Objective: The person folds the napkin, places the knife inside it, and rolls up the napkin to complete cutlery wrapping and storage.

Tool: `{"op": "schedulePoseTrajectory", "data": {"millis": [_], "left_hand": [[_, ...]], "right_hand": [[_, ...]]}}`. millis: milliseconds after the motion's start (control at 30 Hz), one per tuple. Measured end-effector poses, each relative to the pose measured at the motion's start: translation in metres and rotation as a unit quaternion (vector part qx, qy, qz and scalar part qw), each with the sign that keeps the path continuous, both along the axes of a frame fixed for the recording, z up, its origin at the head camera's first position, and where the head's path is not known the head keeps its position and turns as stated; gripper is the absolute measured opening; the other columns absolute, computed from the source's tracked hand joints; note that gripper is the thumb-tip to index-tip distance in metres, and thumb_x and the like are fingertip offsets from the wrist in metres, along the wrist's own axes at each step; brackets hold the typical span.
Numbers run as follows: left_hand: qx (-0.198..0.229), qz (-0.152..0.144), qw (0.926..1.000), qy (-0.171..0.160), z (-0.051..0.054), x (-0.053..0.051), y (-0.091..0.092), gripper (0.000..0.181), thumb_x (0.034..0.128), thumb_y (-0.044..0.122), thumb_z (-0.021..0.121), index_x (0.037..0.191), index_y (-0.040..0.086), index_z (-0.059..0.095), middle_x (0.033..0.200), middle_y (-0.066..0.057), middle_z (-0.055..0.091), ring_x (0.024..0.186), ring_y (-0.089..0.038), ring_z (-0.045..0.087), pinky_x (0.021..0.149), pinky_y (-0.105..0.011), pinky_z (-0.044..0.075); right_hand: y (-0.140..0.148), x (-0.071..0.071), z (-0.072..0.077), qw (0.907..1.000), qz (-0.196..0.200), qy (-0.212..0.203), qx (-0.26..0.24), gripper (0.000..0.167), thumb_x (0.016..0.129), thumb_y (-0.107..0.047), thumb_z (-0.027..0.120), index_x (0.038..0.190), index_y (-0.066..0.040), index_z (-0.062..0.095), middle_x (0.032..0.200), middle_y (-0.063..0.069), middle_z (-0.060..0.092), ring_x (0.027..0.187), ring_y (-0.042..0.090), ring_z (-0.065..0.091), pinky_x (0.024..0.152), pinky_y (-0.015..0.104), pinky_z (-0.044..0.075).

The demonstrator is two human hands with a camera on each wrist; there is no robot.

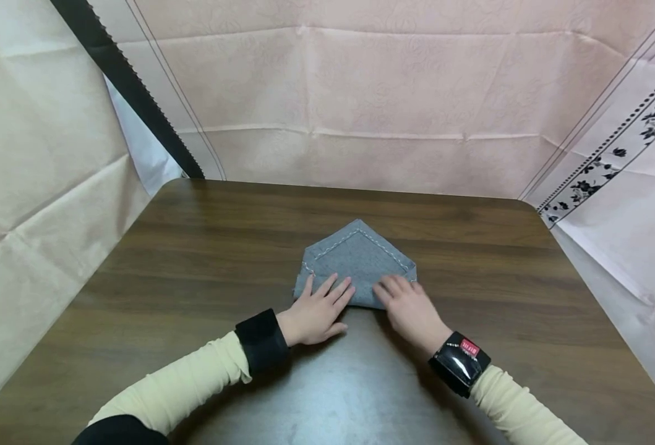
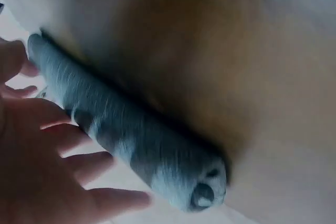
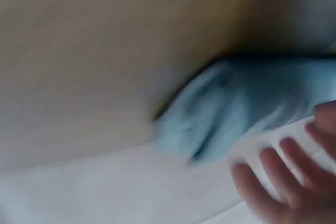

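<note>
A folded piece of blue-grey denim-like cloth lies on the table, its pointed end away from me, with pale stitching along the pointed edges. My left hand rests on the near left part with fingers spread. At the near right part, my right hand touches the cloth with its fingers slightly bent. The left wrist view shows the cloth as a thick roll-like fold, layers visible at its end, beside the left hand. Blurred in the right wrist view, the cloth sits near the right hand's parted fingers.
The brown wood-grain table has rounded far corners. Pale creased sheeting hangs behind it and at both sides, with a black band at left and a floral strip at right.
</note>
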State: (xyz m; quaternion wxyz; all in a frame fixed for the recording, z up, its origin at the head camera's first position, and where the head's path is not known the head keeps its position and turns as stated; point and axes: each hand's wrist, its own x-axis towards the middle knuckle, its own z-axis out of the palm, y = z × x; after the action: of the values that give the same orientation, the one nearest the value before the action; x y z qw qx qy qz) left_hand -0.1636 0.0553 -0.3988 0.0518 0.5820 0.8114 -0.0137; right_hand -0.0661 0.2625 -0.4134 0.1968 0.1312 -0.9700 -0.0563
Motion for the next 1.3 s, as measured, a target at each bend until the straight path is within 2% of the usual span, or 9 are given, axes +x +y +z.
{"op": "schedulePoseTrajectory", "data": {"millis": [167,333,533,700,800,900,1067,1167,1300], "left_hand": [[-0.04,0.034,0.9985,-0.013,-0.001,0.0,0.003,0.068,0.0919,0.043,0.047,0.146,0.012,0.02,0.15,-0.005,0.016,0.137,-0.028,0.011,0.095,-0.062,0.024],[-0.03,0.025,0.9992,0.0,-0.002,-0.008,0.007,0.06,0.0928,0.033,0.051,0.144,0.012,0.027,0.148,-0.006,0.024,0.134,-0.03,0.019,0.091,-0.06,0.032],[-0.006,0.007,0.9961,0.088,-0.002,-0.014,0.015,0.044,0.0916,0.011,0.053,0.134,0.012,0.044,0.132,-0.006,0.042,0.117,-0.03,0.041,0.072,-0.05,0.048],[0.011,0.012,0.983,0.183,-0.006,-0.014,0.023,0.036,0.0897,0.008,0.056,0.125,0.014,0.055,0.116,-0.004,0.052,0.099,-0.028,0.052,0.066,-0.044,0.051],[0.012,0.01,0.9775,0.211,-0.008,-0.012,0.025,0.034,0.089,0.008,0.057,0.122,0.013,0.057,0.111,-0.004,0.055,0.093,-0.027,0.054,0.062,-0.039,0.052],[0.014,0.001,0.9803,0.197,-0.01,-0.01,0.023,0.034,0.0875,0.008,0.059,0.122,0.011,0.057,0.111,-0.004,0.056,0.091,-0.026,0.055,0.058,-0.034,0.051],[0.024,-0.01,0.9909,0.132,-0.007,-0.005,0.017,0.037,0.086,0.007,0.061,0.122,0.007,0.055,0.111,-0.008,0.055,0.092,-0.025,0.055,0.059,-0.029,0.05],[0.051,-0.007,0.9927,0.109,-0.008,-0.006,0.013,0.028,0.085,0.003,0.059,0.113,0.003,0.058,0.099,-0.011,0.055,0.084,-0.024,0.053,0.056,-0.027,0.047],[0.078,0.015,0.9887,0.127,-0.011,-0.01,0.004,0.014,0.0793,0.002,0.057,0.093,0.001,0.06,0.078,-0.01,0.05,0.07,-0.02,0.047,0.051,-0.026,0.044]], "right_hand": [[-0.013,0.005,-0.003,0.9957,0.006,-0.092,0.012,0.051,0.083,-0.026,0.064,0.123,0.004,0.053,0.127,0.02,0.049,0.116,0.035,0.046,0.08,0.049,0.046],[-0.014,0.0,-0.004,0.9946,0.002,-0.092,0.049,0.052,0.081,-0.022,0.064,0.123,0.005,0.052,0.126,0.022,0.049,0.114,0.037,0.047,0.077,0.05,0.046],[-0.016,-0.015,-0.006,0.9958,0.013,-0.035,0.084,0.05,0.068,-0.01,0.071,0.113,0.006,0.057,0.107,0.019,0.058,0.094,0.031,0.056,0.059,0.04,0.05],[-0.02,-0.027,-0.009,0.9956,0.015,0.009,0.092,0.031,0.07,-0.003,0.069,0.1,0.003,0.061,0.082,0.012,0.056,0.068,0.025,0.053,0.044,0.03,0.046],[-0.02,-0.027,-0.009,0.9967,0.016,0.0,0.079,0.027,0.072,0.0,0.067,0.098,0.003,0.061,0.077,0.01,0.053,0.064,0.024,0.052,0.044,0.03,0.044],[-0.018,-0.021,-0.006,0.9983,0.008,-0.031,0.048,0.03,0.072,-0.002,0.065,0.101,0.0,0.063,0.082,0.009,0.058,0.067,0.023,0.056,0.047,0.032,0.046],[-0.006,-0.006,-0.003,0.9976,-0.033,-0.059,-0.015,0.031,0.066,-0.006,0.064,0.097,-0.002,0.065,0.08,0.009,0.063,0.068,0.026,0.061,0.05,0.038,0.047],[-0.004,0.003,-0.004,0.9976,-0.048,-0.044,-0.023,0.023,0.064,-0.004,0.064,0.087,0.0,0.062,0.071,0.01,0.06,0.064,0.027,0.059,0.048,0.039,0.046],[-0.003,0.01,-0.007,0.9987,-0.049,-0.008,0.002,0.013,0.064,0.001,0.062,0.076,0.001,0.058,0.068,0.011,0.058,0.065,0.027,0.058,0.055,0.037,0.045]]}}
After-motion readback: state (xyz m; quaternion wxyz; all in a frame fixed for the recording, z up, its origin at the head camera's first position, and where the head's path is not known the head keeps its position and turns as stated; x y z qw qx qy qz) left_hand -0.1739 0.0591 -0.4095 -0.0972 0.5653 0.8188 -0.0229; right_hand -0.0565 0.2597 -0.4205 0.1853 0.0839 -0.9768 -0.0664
